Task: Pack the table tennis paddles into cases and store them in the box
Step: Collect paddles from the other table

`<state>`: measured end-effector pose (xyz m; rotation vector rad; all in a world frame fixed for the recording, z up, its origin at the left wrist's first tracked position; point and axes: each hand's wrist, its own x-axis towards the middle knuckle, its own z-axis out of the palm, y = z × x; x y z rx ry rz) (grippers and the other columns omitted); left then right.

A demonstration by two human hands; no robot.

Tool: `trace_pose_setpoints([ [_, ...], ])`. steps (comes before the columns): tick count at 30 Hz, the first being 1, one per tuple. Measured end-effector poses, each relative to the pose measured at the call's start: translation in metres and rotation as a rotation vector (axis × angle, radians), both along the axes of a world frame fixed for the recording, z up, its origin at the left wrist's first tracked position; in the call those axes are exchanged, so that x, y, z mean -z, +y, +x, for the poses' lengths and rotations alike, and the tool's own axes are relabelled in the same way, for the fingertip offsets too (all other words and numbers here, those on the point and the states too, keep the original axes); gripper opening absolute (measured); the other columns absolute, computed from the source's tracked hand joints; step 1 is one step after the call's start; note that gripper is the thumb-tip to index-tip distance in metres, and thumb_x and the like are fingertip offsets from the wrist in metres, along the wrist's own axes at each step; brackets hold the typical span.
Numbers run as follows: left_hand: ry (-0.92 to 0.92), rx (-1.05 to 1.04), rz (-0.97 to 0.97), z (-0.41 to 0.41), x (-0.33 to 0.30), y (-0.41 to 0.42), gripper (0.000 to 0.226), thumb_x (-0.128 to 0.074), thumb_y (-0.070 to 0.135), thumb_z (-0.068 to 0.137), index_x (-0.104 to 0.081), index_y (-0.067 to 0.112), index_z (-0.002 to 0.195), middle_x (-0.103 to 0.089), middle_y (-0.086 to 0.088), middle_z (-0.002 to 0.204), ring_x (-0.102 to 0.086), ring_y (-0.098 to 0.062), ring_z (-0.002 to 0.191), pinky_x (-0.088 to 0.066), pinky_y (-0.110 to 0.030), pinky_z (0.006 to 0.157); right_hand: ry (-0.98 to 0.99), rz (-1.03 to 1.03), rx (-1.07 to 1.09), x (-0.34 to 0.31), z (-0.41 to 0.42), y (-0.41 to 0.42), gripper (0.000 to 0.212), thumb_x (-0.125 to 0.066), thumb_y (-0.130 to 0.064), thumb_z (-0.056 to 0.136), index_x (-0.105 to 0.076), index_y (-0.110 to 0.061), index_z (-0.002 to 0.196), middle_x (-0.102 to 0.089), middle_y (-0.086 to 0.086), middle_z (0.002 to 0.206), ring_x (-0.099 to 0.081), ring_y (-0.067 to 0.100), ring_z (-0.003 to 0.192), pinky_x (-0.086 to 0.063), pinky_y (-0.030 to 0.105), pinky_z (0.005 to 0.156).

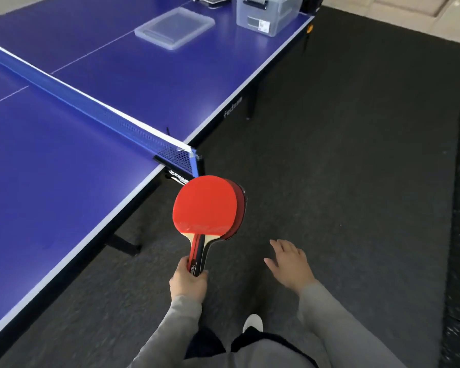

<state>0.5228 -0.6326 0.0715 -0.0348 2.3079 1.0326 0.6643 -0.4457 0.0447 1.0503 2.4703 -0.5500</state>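
My left hand (188, 284) grips the handles of two stacked red paddles (205, 205), blades pointing away from me, held over the dark floor just off the table's right edge. Empty, with fingers spread, my right hand (290, 262) hovers to the right of the paddles. The clear plastic box (266, 22) stands at the table's far right corner. Its clear lid (174, 27) lies flat on the table to the left of it. Dark items at the far edge behind the box are too small to identify.
The blue table tennis table (64, 195) fills the left side, with its net (96, 112) running across and a net post (194, 160) just beyond the paddles. Dark carpet (343, 155) covers the floor to the right. My white shoe (252, 322) shows below.
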Motion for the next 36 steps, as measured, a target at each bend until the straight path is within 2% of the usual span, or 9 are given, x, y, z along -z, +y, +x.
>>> trace_pose_setpoints([
  [4,-0.012,0.039,0.014,0.023,-0.004,0.055,0.025,-0.065,0.011,0.079,-0.059,0.017,0.102,-0.062,-0.003,0.079,-0.064,-0.031,0.078,-0.048,-0.031,0.069,-0.002,0.016,0.056,-0.009,0.032,0.044,0.059,-0.034,-0.045,0.100,-0.020,-0.018,0.150,-0.023,0.005,0.156,-0.017,0.021,0.146,-0.019,0.043,0.117],
  [7,-0.024,0.071,0.011,0.029,-0.009,0.095,0.021,-0.065,0.012,0.078,-0.057,0.019,0.097,-0.063,-0.005,0.081,-0.066,-0.033,0.077,-0.055,-0.039,0.075,0.004,0.020,0.096,-0.011,0.050,0.071,0.059,-0.035,-0.044,0.100,-0.021,-0.018,0.150,-0.024,0.004,0.156,-0.017,0.021,0.145,-0.019,0.042,0.117],
  [9,-0.021,0.086,0.013,0.028,-0.010,0.120,0.019,-0.065,0.012,0.079,-0.057,0.018,0.094,-0.062,-0.004,0.077,-0.066,-0.029,0.067,-0.056,-0.034,0.065,-0.014,0.011,0.121,-0.011,0.058,0.089,0.059,-0.035,-0.045,0.100,-0.020,-0.018,0.150,-0.023,0.003,0.157,-0.016,0.021,0.146,-0.018,0.042,0.117],
  [12,-0.013,0.109,0.005,0.018,-0.011,0.155,0.018,-0.064,0.013,0.080,-0.057,0.019,0.095,-0.061,-0.002,0.074,-0.063,-0.019,0.058,-0.044,-0.022,0.048,-0.057,-0.028,0.133,-0.008,0.062,0.112,0.059,-0.033,-0.046,0.100,-0.017,-0.019,0.151,-0.020,0.002,0.157,-0.014,0.021,0.147,-0.017,0.043,0.118],
  [15,-0.033,0.118,0.004,0.002,-0.007,0.192,0.019,-0.064,0.014,0.080,-0.057,0.020,0.097,-0.062,-0.004,0.078,-0.066,-0.028,0.070,-0.053,-0.032,0.063,-0.103,-0.064,0.120,-0.001,0.052,0.140,0.059,-0.032,-0.046,0.100,-0.018,-0.019,0.151,-0.018,0.001,0.158,-0.012,0.021,0.147,-0.016,0.044,0.118],
  [20,-0.062,0.111,0.004,-0.040,0.005,0.258,0.021,-0.065,0.015,0.080,-0.056,0.022,0.098,-0.064,-0.005,0.082,-0.066,-0.033,0.079,-0.055,-0.042,0.079,-0.206,-0.124,0.073,0.009,0.011,0.196,0.056,-0.031,-0.044,0.101,-0.024,-0.017,0.149,-0.024,0.005,0.156,-0.019,0.023,0.145,-0.019,0.043,0.117],
  [27,-0.082,0.060,0.004,-0.111,0.003,0.334,0.019,-0.064,0.015,0.081,-0.055,0.022,0.097,-0.063,-0.006,0.085,-0.065,-0.031,0.078,-0.054,-0.038,0.075,-0.305,-0.235,0.072,0.005,-0.053,0.278,0.052,-0.034,-0.041,0.101,-0.031,-0.015,0.146,-0.043,0.011,0.145,-0.044,0.029,0.131,-0.037,0.041,0.106],
  [32,-0.054,-0.039,0.013,-0.156,-0.002,0.368,0.019,-0.066,0.015,0.081,-0.055,0.022,0.095,-0.063,-0.006,0.081,-0.064,-0.028,0.070,-0.048,-0.027,0.058,-0.328,-0.219,0.026,0.007,-0.099,0.336,0.048,-0.037,-0.040,0.100,-0.037,-0.015,0.142,-0.048,0.011,0.141,-0.048,0.028,0.127,-0.041,0.039,0.103],
  [36,-0.038,-0.163,-0.005,-0.190,0.000,0.391,0.019,-0.067,0.014,0.080,-0.055,0.021,0.093,-0.065,-0.008,0.083,-0.065,-0.033,0.077,-0.053,-0.036,0.074,-0.332,-0.200,-0.074,0.014,-0.150,0.389,0.045,-0.039,-0.039,0.099,-0.042,-0.016,0.138,-0.049,0.010,0.140,-0.047,0.027,0.128,-0.041,0.038,0.103],
])
